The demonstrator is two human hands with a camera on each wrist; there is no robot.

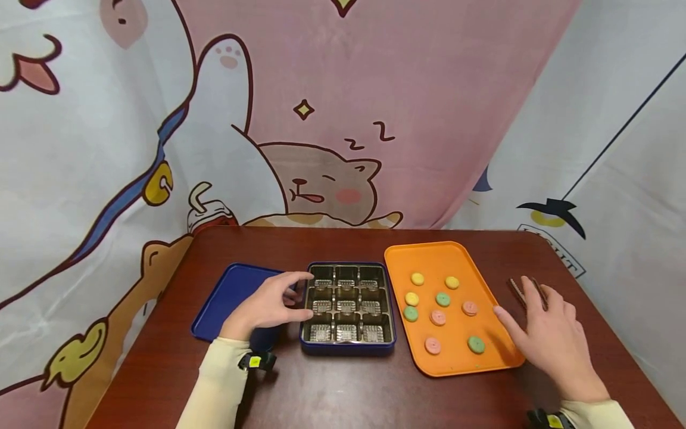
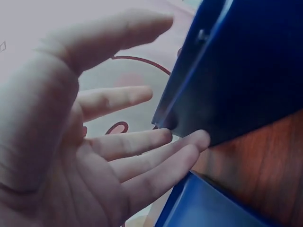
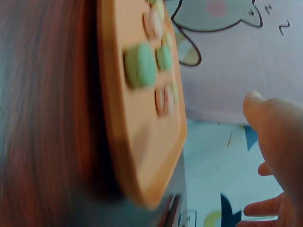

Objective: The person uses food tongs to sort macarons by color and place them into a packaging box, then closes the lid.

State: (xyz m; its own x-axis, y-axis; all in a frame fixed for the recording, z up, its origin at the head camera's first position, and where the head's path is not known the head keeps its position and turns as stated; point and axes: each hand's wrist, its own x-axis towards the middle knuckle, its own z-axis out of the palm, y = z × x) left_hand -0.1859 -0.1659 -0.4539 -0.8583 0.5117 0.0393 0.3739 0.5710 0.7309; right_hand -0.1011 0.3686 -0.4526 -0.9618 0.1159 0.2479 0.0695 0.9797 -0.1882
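Room: printed cloth backdrop (image 1: 429, 119), pink and white with cartoon animals, hangs behind the work. Surface: glossy reddish-brown wood-look table (image 1: 354, 393), reflecting light near the front edge.

Orange rectangular plastic-looking tray (image 1: 455, 360) lies flat at the right, angled slightly; its raised rim probably keeps the pieces from rolling off. Dark-blue rectangular box (image 1: 348, 348) sits between tray and lid, its metallic-looking three-by-three insert facing up, presumably so every compartment can be reached. Flat dark-blue lid (image 1: 227, 298) lies off the box at its left, likely set aside to keep the top uncovered.

Left hand (image 1: 268, 307): thumb and fingers spread wide at the box's left wall, perhaps to steady it; nothing gripped, contact not certain. Right hand (image 1: 554, 336): fingers loosely extended beside the tray, no grip seen. Slender brown strips (image 1: 516, 293), partly hidden behind it; identity unclear.

Nine round macarons on the tray, well spread: three pink (image 1: 432, 345), three green, three yellow.
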